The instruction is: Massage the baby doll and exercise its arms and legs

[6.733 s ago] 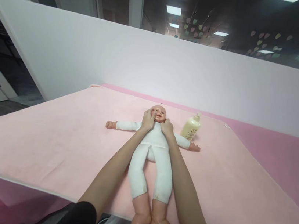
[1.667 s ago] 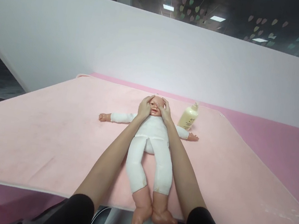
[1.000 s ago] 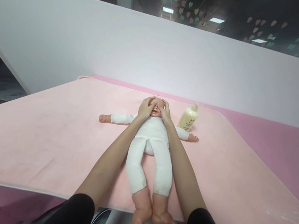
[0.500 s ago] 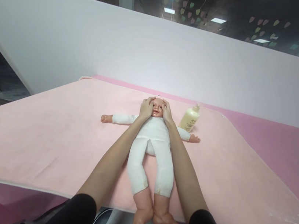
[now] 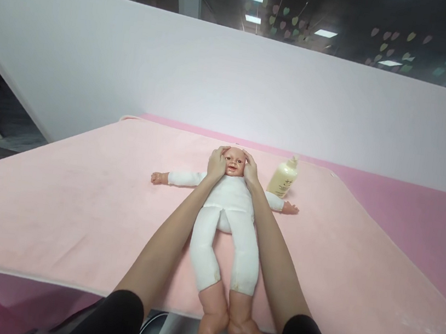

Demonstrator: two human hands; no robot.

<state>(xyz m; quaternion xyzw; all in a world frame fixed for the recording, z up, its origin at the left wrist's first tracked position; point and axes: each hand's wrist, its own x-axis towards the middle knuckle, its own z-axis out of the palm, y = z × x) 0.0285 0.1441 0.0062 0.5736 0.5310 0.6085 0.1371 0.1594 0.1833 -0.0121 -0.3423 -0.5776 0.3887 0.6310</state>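
A baby doll (image 5: 231, 193) with a white cloth body lies on its back, arms spread out, legs toward me. My left hand (image 5: 217, 162) cups the left side of its head, and my right hand (image 5: 250, 170) cups the other side. Both hands curve round the head and touch it, so the doll's face (image 5: 234, 161) shows between them. Some of the fingertips are hidden behind the head. Beyond the doll's arm on the right stands a pale yellow pump bottle (image 5: 283, 179), apart from my right hand.
A pink towel (image 5: 78, 196) covers the table under the doll. The doll's feet (image 5: 229, 325) hang over the front edge near my lap. A white partition (image 5: 234, 85) rises behind the table, with dark glass above it.
My hands have slid slightly outward from the forehead and cheeks to the sides of the head, so more of the doll's face shows. The doll's body and the bottle stay in place.
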